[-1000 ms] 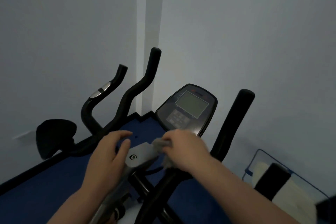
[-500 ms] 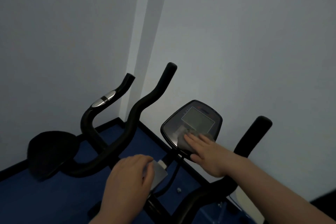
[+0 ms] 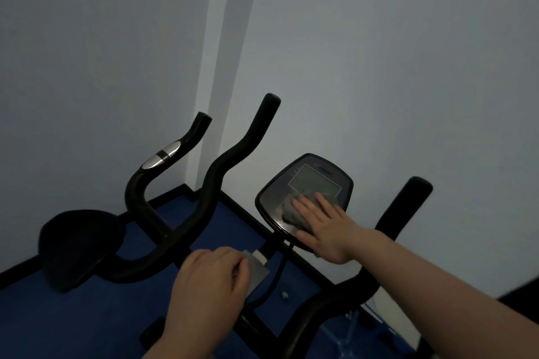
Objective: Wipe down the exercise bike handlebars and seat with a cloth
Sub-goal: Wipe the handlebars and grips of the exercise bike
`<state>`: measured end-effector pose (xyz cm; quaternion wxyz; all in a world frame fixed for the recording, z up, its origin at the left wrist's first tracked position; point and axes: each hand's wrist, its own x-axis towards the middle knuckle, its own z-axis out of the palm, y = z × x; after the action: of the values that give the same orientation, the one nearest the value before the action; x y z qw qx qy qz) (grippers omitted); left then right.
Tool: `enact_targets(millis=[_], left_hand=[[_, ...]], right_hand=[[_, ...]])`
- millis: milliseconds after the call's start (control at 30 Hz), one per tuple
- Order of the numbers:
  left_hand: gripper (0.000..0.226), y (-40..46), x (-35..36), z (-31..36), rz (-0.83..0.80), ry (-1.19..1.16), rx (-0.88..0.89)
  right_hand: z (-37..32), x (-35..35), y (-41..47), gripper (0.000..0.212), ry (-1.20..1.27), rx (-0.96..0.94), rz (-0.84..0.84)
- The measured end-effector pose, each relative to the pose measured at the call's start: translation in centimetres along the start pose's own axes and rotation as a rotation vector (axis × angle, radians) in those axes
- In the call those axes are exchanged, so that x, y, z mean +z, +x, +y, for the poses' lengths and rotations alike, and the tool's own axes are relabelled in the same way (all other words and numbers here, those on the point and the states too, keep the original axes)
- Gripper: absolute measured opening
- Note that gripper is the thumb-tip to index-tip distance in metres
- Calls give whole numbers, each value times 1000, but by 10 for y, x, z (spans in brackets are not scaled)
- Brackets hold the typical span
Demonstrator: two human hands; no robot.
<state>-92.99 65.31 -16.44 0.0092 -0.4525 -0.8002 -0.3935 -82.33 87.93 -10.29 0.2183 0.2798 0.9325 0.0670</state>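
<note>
Right hand, fingers straight, presses a grey cloth onto the console at centre right; its writing is unreadable; left hand curls over the grey stem bracket.

Pale grey walls meet in a corner, with a lighter vertical strip running down it. Blue floor below, edged by a dark skirting board along the wall base. At the lower right, a white object sits by the wall (too cut off to identify), with a dark shape at the frame edge.
</note>
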Motion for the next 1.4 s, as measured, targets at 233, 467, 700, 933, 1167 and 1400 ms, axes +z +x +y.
enact_targets(millis=[233, 467, 700, 933, 1167, 1400], left_hand=[[32, -4, 0, 3, 4, -8, -26], [35, -3, -2, 2, -24, -9, -19], [31, -6, -3, 2, -29, -20, -57], [38, -2, -4, 6, -1, -14, -32], [32, -3, -3, 3, -31, 4, -57], [29, -4, -1, 1, -10, -20, -35]], right_hand=[[-43, -7, 31, 75, 15, -4, 54], [8, -15, 13, 74, -32, 48, -27], [-56, -14, 36, 74, 55, -59, 2], [11, -29, 6, 76, -36, 105, -122], [-71, -16, 34, 81, 57, -1, -16], [-1, -13, -4, 82, -40, 150, -111]])
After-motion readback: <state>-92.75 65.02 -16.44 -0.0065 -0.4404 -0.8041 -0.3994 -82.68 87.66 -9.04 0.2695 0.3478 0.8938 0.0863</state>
